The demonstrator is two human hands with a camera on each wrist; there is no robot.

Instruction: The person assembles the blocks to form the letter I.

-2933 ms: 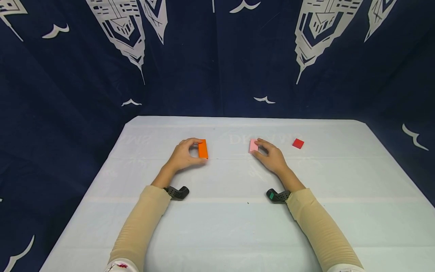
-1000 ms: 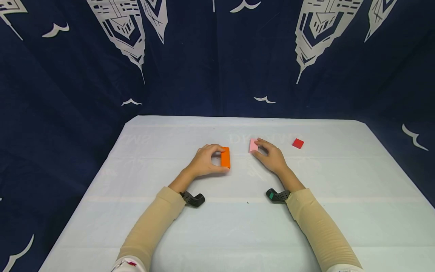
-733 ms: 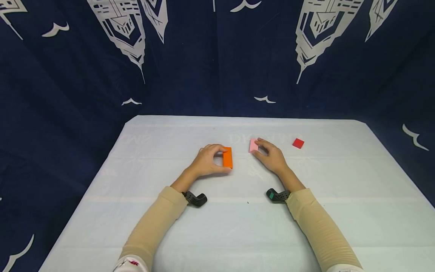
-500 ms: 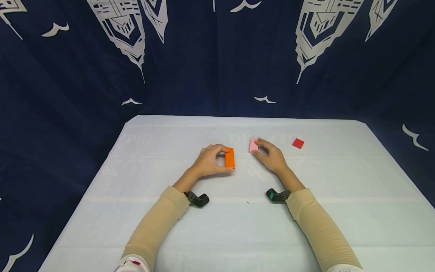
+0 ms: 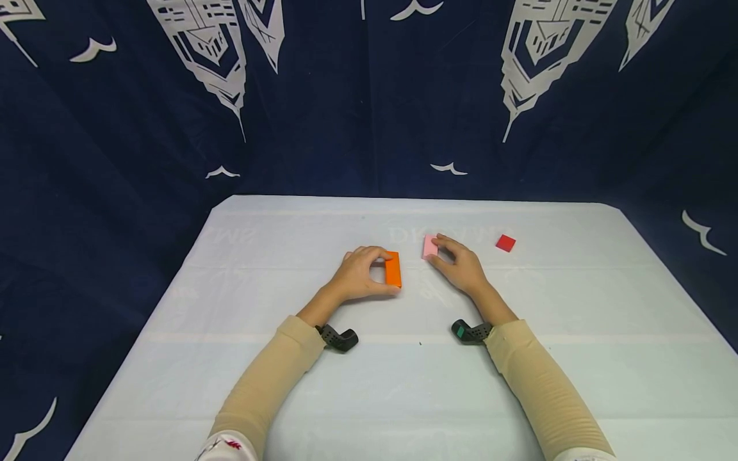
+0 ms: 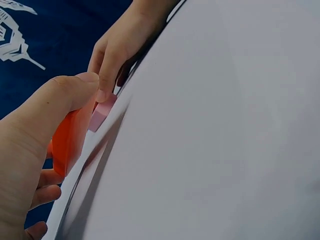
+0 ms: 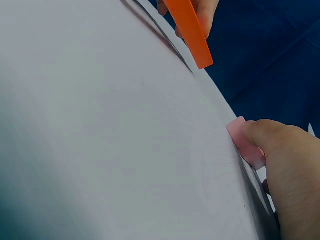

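My left hand grips a flat orange rectangular block by its two ends, thumb at the near end and fingers at the far one. In the left wrist view the orange block hangs above the table, with a shadow beneath it. To its right, a smaller pink block rests on the table, pinched between the thumb and fingers of my right hand. A short gap separates the two blocks. In the right wrist view, the thumb covers part of the pink block.
A small red block lies on the white-covered table, right of and slightly beyond my right hand. A dark blue curtain with white printed shapes hangs behind the table's far edge. Both wrists wear black camera mounts.
My left hand has carried the orange block to the right and a little nearer to me, slowing toward now. The right hand and the pink block stay in place.
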